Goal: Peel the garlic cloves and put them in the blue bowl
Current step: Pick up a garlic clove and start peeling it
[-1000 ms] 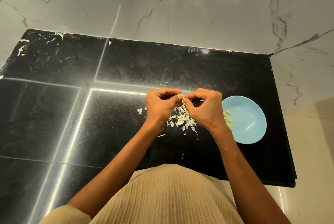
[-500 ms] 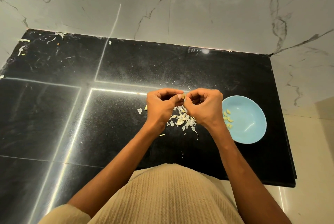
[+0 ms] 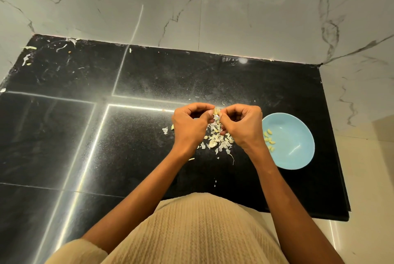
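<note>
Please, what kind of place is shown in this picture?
Probably a home kitchen. A person works at a black stone counter set against a marbled wall. Both hands, left and right, pinch a garlic clove above loose peels, beside a blue bowl holding peeled cloves.

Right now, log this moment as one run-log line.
step: peeling | left hand and right hand: pinch pale garlic clove | round blue bowl: some peeled cloves | papery skins: black counter

A garlic clove point(image 3: 216, 111) is pinched between the left hand point(image 3: 190, 127) and the right hand point(image 3: 243, 126) above a heap of peels point(image 3: 216, 139) on the black counter point(image 3: 149, 76). Peeled cloves point(image 3: 269, 140) are seen in the blue bowl point(image 3: 294, 148) just beside the right wrist.
</note>
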### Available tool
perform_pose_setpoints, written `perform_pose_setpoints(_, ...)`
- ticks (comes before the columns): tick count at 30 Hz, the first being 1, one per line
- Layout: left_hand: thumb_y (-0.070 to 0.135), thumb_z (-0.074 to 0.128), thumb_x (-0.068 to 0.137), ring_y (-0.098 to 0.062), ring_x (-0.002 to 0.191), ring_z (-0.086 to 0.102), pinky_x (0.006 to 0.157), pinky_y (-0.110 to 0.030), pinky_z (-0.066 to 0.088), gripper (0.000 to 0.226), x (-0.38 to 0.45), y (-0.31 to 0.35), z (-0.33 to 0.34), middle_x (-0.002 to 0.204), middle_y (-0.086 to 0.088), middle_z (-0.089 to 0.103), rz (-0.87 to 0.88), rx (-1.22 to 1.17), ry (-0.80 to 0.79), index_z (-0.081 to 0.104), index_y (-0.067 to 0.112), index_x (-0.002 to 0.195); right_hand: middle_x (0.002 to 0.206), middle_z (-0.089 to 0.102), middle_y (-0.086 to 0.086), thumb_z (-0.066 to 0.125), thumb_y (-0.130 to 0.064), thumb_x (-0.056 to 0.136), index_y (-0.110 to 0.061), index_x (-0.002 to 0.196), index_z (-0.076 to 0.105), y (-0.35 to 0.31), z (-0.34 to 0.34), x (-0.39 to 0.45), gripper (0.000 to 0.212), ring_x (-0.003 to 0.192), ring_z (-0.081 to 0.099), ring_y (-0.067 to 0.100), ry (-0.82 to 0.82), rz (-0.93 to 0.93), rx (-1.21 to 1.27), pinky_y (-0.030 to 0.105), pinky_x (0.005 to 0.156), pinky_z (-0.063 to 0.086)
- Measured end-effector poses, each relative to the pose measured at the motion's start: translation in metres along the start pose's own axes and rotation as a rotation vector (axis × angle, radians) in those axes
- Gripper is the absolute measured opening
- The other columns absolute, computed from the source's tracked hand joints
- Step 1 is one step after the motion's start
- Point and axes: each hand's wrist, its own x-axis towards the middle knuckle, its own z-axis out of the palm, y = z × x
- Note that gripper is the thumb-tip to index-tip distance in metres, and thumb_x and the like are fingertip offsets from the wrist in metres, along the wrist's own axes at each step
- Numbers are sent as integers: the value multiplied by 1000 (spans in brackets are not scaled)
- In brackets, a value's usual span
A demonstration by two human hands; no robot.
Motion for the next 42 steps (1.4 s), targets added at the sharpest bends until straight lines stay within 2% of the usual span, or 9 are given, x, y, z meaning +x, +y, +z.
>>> perform_pose_setpoints(5,4,74,87,-22,81,76,80,-42,63,9,2,0,-1,88,-6,78,17,16,-66,78,6,95,65,72,6,80,-9,86,0,82,77,0,0,1,10,52,70,19,9,-12,-29,27,46,57)
perform_pose_setpoints(10,6,80,83,-25,84,75,77,-35,61,13,2,1,-1,89,-8,78,-1,-27,-121,77,4,96,66,71,10,80,-9,87,2,81,76,0,-2,1,13,50,69,17,-12,-23,-14,21,45,53)
perform_pose_setpoints(16,1,75,86,-30,81,75,77,-36,62,9,3,1,-3,88,-15,77,-30,-105,-159,76,0,94,68,70,16,77,-2,87,6,84,74,1,-4,2,10,51,68,14,-59,-35,25,22,46,54)
perform_pose_setpoints(25,-4,63,92,-19,72,70,70,-28,60,10,6,0,-7,83,-14,74,-160,-325,-148,73,-3,96,61,67,3,73,4,89,5,82,72,2,-7,3,7,47,65,16,-82,-26,103,26,46,55)
perform_pose_setpoints(29,-4,63,92,-17,71,68,69,-28,60,9,8,0,-9,80,-11,73,-179,-364,-121,72,-2,93,63,69,12,74,0,89,4,81,73,3,-11,3,9,46,65,20,-46,-17,94,27,46,55)
perform_pose_setpoints(32,-2,63,93,-16,70,68,68,-28,59,9,8,0,-9,80,-9,72,-188,-357,-107,72,0,91,67,69,17,75,-4,90,-2,80,75,6,-12,5,10,48,65,21,-46,9,45,31,47,57)
perform_pose_setpoints(35,3,67,92,-16,71,69,68,-28,59,7,8,-1,-9,80,-9,72,-199,-339,-105,72,-2,93,68,72,12,73,-7,92,-6,80,78,11,-14,6,13,52,68,22,-80,57,-52,34,49,59)
perform_pose_setpoints(38,8,68,92,-19,72,68,68,-28,60,10,9,-4,-10,83,-11,73,-215,-319,-102,73,-1,93,65,73,0,72,-16,93,-12,78,81,17,-12,6,18,57,70,20,-59,57,-215,42,57,62)
perform_pose_setpoints(42,12,69,92,-20,73,69,69,-30,61,12,9,-5,-10,83,-10,74,-222,-311,-111,73,1,91,61,70,-10,82,-21,85,-18,70,78,17,-10,5,15,57,66,8,-51,32,-319,28,59,57)
